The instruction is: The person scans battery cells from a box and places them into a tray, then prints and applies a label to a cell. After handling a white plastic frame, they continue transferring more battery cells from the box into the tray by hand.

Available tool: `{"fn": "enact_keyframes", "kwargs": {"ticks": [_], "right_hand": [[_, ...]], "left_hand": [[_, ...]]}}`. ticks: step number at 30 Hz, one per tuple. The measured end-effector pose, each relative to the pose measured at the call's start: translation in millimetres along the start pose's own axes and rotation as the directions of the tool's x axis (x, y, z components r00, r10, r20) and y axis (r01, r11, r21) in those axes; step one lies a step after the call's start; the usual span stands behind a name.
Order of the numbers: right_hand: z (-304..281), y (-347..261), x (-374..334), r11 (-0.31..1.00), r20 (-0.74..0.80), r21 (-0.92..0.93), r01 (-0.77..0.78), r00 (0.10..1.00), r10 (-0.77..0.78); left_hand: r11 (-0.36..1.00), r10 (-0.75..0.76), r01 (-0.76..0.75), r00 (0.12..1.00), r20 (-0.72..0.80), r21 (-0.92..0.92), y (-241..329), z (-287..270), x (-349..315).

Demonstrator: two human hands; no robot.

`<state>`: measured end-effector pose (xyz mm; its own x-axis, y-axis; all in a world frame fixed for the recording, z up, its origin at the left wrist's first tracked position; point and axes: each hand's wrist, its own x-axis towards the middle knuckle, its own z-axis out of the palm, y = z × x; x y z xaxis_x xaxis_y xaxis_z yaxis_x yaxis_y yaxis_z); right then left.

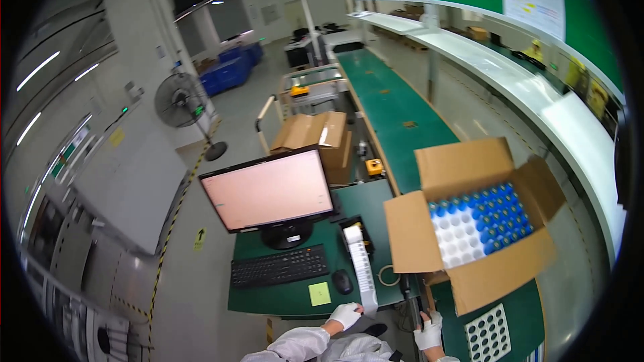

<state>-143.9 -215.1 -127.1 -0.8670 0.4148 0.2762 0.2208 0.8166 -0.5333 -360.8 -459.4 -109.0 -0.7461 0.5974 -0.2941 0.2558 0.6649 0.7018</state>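
My left hand [347, 316], in a white glove with bare fingertips, is closed at the lower end of a long white label strip [362, 275]. The strip runs down from a roll in a black label printer [355, 233] and hangs over the desk's front edge. To the right, my right hand [428, 332], gloved the same way, is wrapped round a slim black handheld tool [418, 310]; its exact kind is hard to make out. Beyond that hand stands an open cardboard box [406, 231] with rows of blue-capped [500, 218] and white round-topped items [459, 238].
A monitor [268, 191], keyboard [280, 265], mouse [342, 281], yellow-green note [319, 293] and tape ring [388, 275] occupy the green desk [255, 299]. A white tray with round holes [488, 334] lies below the box. Behind are a long green conveyor [389, 100] and another carton [305, 131].
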Motion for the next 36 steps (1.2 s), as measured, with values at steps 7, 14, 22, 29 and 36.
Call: {"fn": "enact_keyframes", "kwargs": {"ticks": [7,14,22,29,36], "right_hand": [[104,10,106,0.982,-0.042,0.039,-0.185,0.982,0.186],[137,16,155,0.886,0.106,0.199,-0.418,0.908,0.405],[89,-4,105,0.887,0.000,0.303,-0.347,0.931,0.364],[-6,0,-41,0.882,0.069,0.175,-0.438,0.899,0.433],[-74,-13,-160,0.668,-0.556,0.221,-0.710,0.471,0.685]], "left_hand": [[0.981,-0.186,0.186,0.983,-0.001,-0.060,-57,-1,-55],[0.970,-0.195,0.190,0.980,-0.022,-0.154,-25,-29,-64],[0.889,0.351,-0.426,0.869,-0.349,-0.167,124,-123,16],[0.821,0.556,-0.567,0.822,-0.124,-0.073,279,-116,121],[0.764,0.589,-0.619,0.784,0.195,0.181,345,-8,232]]}}
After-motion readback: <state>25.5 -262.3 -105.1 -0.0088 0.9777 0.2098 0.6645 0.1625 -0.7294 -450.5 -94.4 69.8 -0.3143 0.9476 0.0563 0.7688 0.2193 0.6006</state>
